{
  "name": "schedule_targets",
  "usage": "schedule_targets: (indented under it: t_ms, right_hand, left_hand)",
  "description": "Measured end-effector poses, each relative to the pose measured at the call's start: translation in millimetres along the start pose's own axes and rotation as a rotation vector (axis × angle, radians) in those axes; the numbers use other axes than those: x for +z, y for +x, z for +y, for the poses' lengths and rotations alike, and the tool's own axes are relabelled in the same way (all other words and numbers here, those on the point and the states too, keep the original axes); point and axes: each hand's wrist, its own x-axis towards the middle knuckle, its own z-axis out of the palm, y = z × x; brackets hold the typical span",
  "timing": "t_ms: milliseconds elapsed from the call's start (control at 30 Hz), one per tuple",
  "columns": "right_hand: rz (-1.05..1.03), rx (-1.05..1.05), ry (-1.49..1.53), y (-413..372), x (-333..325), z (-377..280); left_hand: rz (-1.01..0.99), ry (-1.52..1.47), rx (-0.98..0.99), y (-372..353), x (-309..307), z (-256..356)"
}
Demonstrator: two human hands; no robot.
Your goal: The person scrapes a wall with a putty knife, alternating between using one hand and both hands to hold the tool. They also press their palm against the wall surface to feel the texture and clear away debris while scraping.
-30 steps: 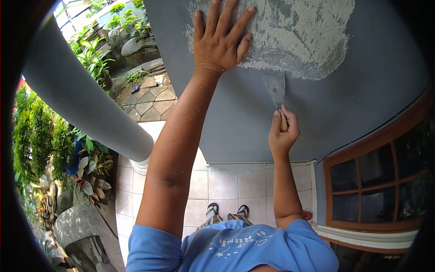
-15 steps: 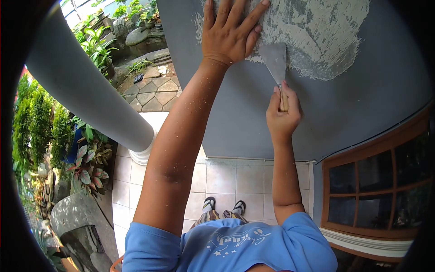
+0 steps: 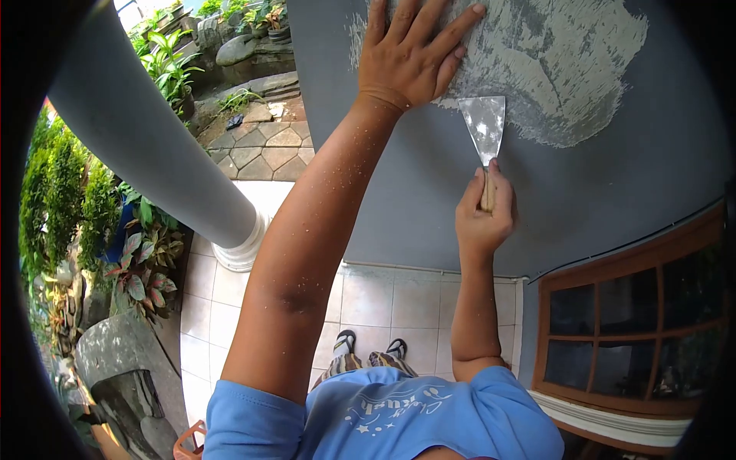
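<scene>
My right hand (image 3: 486, 207) is wrapped round the wooden handle of a putty knife (image 3: 484, 126), its metal blade pointing up and flecked with white. The blade's edge is at the lower border of a rough, pale scraped patch (image 3: 556, 65) on the grey wall (image 3: 414, 192). Flat against the wall, fingers spread, my left hand (image 3: 406, 57) lies left of the blade and over the patch's left part. Small pale flakes dot my left forearm.
A round grey column (image 3: 176, 161) stands at the left, with garden plants (image 3: 69, 199) beyond it. A wood-framed window (image 3: 613, 330) is at the lower right. Below are floor tiles (image 3: 376, 299) and my sandalled feet. An orange plastic item (image 3: 188, 441) shows at the bottom left.
The putty knife and my right hand have moved down the wall, and the blade now shows its white-flecked face brightly. My left hand stays flat on the wall; the view has shifted slightly.
</scene>
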Motion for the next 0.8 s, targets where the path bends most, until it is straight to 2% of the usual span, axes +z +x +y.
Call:
schedule_targets:
  t_ms: [67,267,367,467,567,667,800]
  right_hand:
    - [-0.005,-0.026,0.046,25.9,11.1,-11.4]
    - [-0.007,-0.027,-0.014,-3.7,-0.9,1.5]
    - [-0.039,0.039,-0.045,6.3,-6.5,-2.2]
    - [-0.068,0.002,-0.004,4.4,-13.0,0.5]
    - [0.022,0.014,0.046,1.3,-12.7,8.8]
    - [-0.012,0.056,0.012,5.4,-14.2,7.5]
    - [0.029,0.005,0.07,0.7,-9.0,16.3]
  left_hand:
    - [0.013,0.011,0.002,3.4,0.8,-2.8]
    - [0.012,0.004,0.001,4.8,0.8,-4.4]
    - [0.011,0.015,0.006,3.9,2.2,-4.1]
    - [0.011,0.02,0.005,1.8,2.0,-0.9]
    - [0.017,0.025,0.004,3.8,1.8,-3.1]
    - [0.014,0.023,0.003,3.4,0.6,-2.2]
    - [0.017,0.03,0.005,1.4,-0.2,0.7]
